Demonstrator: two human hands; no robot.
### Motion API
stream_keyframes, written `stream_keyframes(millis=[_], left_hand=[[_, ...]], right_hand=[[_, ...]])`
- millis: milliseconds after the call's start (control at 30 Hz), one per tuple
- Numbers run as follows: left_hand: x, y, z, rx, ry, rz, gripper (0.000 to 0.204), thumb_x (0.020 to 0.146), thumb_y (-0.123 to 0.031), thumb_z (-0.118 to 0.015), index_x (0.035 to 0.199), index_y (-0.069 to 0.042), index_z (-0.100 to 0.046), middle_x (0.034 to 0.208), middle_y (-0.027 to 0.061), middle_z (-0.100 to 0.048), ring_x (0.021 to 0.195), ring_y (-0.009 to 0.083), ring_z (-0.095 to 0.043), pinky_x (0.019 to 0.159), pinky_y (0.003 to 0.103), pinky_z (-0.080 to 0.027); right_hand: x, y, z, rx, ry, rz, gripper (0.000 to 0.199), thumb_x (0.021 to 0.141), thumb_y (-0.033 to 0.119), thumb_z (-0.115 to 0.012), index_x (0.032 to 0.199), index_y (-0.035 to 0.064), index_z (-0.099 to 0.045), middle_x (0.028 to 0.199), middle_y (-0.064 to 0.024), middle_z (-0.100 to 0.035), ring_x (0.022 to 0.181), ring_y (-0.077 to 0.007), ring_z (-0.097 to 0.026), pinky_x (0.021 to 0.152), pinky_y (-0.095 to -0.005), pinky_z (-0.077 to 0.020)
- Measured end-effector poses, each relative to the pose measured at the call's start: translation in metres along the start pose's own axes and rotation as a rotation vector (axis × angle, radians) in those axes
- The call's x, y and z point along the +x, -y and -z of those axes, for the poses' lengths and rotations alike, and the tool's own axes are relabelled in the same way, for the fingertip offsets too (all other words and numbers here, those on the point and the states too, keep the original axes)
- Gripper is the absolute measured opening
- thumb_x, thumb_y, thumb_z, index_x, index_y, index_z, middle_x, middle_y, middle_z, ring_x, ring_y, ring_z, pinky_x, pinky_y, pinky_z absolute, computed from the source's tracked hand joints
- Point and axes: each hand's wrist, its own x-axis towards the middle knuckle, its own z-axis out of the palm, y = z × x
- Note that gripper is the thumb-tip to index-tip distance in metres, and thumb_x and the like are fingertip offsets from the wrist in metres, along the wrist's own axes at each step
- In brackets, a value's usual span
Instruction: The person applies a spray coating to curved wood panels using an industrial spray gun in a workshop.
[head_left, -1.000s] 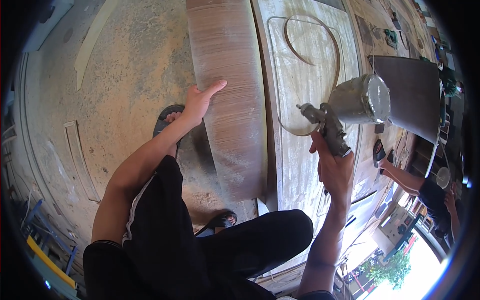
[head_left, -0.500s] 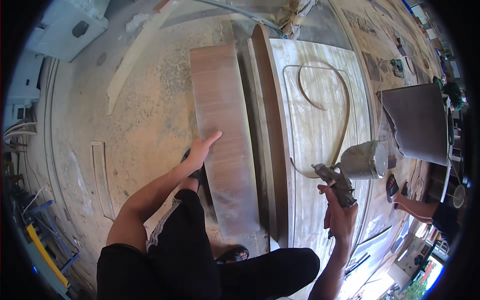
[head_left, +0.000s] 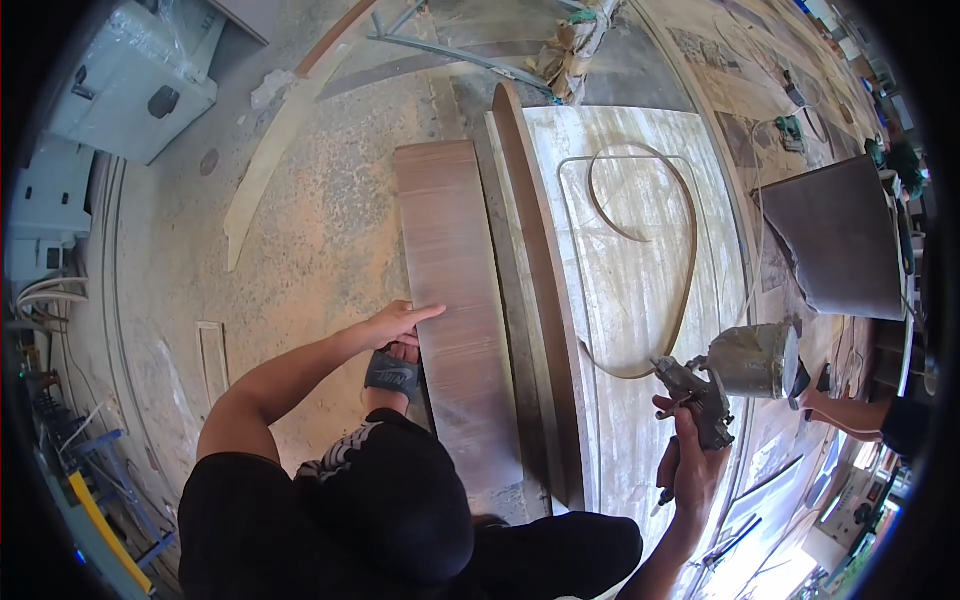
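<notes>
A long brown wood-grain panel (head_left: 455, 240) lies lengthwise in front of me, with a paler, hazy patch toward its near end. My left hand (head_left: 398, 322) is closed on its left long edge, one digit lying across the top face; the other fingers are partly hidden at the edge. In my right hand (head_left: 690, 468) is a metal spray gun (head_left: 700, 395), its fingers wrapped around the handle. The gun's round, stained metal cup (head_left: 755, 362) points to the right, over the pale board's right side, apart from the panel.
Right of the panel stands a brown edge strip (head_left: 540, 270) beside a stained pale board (head_left: 640, 270), with a curled thin strip (head_left: 692, 230) on it. My sandalled foot (head_left: 392, 372) is beside the panel. Another person's leg (head_left: 850, 415) shows at right, near a dark panel (head_left: 835, 240).
The whole view has shifted, so the panel and boards sit lower. My left knee has changed position. My left hand stays on the panel's edge, and the spray gun is still in my right.
</notes>
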Motion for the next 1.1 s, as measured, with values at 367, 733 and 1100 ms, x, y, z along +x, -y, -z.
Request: stream_keyframes(millis=[367,733,1100], left_hand=[[0.026,-0.162,0.003,0.737,-0.093,-0.308,0.055,0.097,-0.063,-0.065,0.087,-0.01,-0.078,0.077,0.0032,-0.077,0.07,0.013,-0.074,0.068,0.03,-0.057],[0.152,-0.312,-0.052,0.727,-0.299,-0.372,0.038,0.084,-0.03,-0.076,0.095,0.007,-0.075,0.082,0.0151,-0.074,0.064,0.0285,-0.075,0.052,0.04,-0.059],[0.084,-0.323,-0.105,0.62,-0.446,-0.532,0.034,0.074,-0.026,-0.075,0.088,0.005,-0.074,0.08,0.0129,-0.072,0.062,0.0229,-0.07,0.054,0.032,-0.059]], right_hand=[[-0.002,-0.019,0.006,0.117,-0.184,-0.037,0.041,0.103,0.032,-0.068,0.123,-0.003,-0.067,0.106,-0.0191,-0.079,0.033,-0.0073,-0.043,0.031,-0.0246,-0.0271],[-0.074,0.009,0.038,-0.013,-0.175,-0.205,0.026,0.1,0.028,-0.069,0.113,0.0092,-0.081,0.058,0.0044,-0.052,0.049,-0.0064,-0.045,0.049,-0.0292,-0.0367],[-0.135,-0.027,0.078,0.236,-0.234,0.06,0.029,0.103,0.028,-0.07,0.124,0.0103,-0.079,0.073,0.0062,-0.06,0.06,-0.0044,-0.045,0.055,-0.0265,-0.0378]])
